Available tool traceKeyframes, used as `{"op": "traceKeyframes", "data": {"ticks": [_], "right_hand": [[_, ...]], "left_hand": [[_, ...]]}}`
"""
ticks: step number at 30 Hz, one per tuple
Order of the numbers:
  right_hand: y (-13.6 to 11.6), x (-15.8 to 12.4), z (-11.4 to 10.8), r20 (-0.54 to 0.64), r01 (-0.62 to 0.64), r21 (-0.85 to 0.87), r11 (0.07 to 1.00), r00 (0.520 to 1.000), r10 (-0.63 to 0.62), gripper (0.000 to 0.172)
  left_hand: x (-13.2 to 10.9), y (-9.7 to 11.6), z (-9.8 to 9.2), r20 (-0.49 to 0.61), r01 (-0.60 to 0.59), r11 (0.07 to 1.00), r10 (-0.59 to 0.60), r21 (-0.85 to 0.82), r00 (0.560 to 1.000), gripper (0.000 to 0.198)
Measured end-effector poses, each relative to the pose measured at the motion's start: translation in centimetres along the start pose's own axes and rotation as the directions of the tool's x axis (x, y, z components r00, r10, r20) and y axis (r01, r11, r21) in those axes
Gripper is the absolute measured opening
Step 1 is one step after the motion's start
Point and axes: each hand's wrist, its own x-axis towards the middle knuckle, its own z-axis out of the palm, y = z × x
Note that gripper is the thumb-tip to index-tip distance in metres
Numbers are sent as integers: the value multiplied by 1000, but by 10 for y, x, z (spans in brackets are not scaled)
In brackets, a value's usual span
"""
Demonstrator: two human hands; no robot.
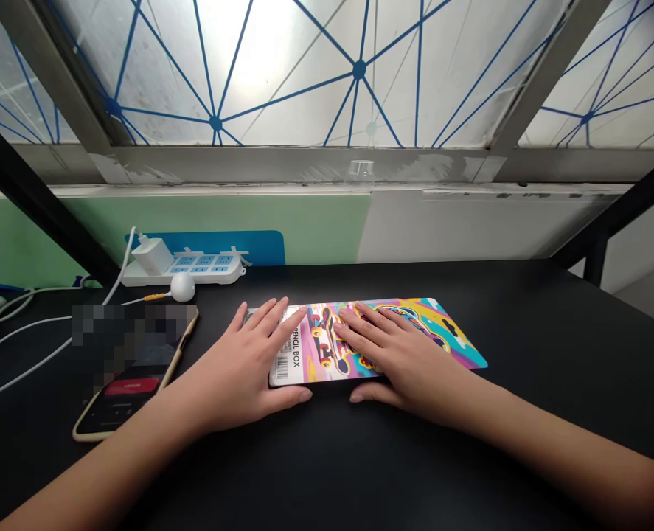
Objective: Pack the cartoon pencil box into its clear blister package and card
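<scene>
A flat, colourful pencil box [327, 354] lies on the black table, with a skateboard picture, a barcode and the words "PENCIL BOX" on its white left part. My left hand [249, 369] rests over its left end, fingers stretched across the top and thumb along the near edge. Flat on the middle of the box is my right hand [398, 354], its fingers pointing up and left and its thumb out in front of the near edge. Both hands are open, touching the box without being wrapped round it. My palms and fingers hide parts of the printed top.
Left of the box lies a phone [133, 391] in a pale case, partly blurred and overlapped by my left forearm. Behind it stand a white power strip [210, 274] with a charger [152, 255], a round white device [183, 287] and loose white cables. A window closes off the back.
</scene>
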Motion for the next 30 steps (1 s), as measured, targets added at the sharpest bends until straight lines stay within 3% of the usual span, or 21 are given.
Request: {"op": "traceKeyframes", "data": {"ticks": [7, 16, 20, 24, 30], "right_hand": [[20, -15, -24, 118, -27, 55, 998, 993, 21, 83], [60, -42, -36, 63, -110, 9, 994, 992, 109, 58], [41, -26, -24, -27, -93, -18, 995, 995, 93, 72], [9, -4, -2, -15, -27, -8, 1000, 1000, 27, 89], [-5, 9, 8, -19, -8, -7, 1000, 1000, 8, 71]], "left_hand": [[0, 0, 0, 40, 28, 999, -28, 17, 999, 103], [1, -3, 2, 5, -4, 1000, 4, 31, 1000, 94], [1, 3, -1, -37, -39, 994, 43, 106, 998, 83], [1, 16, 1, -84, -83, 984, 97, 158, 992, 62], [3, 21, 12, -55, -16, 996, 21, 86, 998, 73]]}}
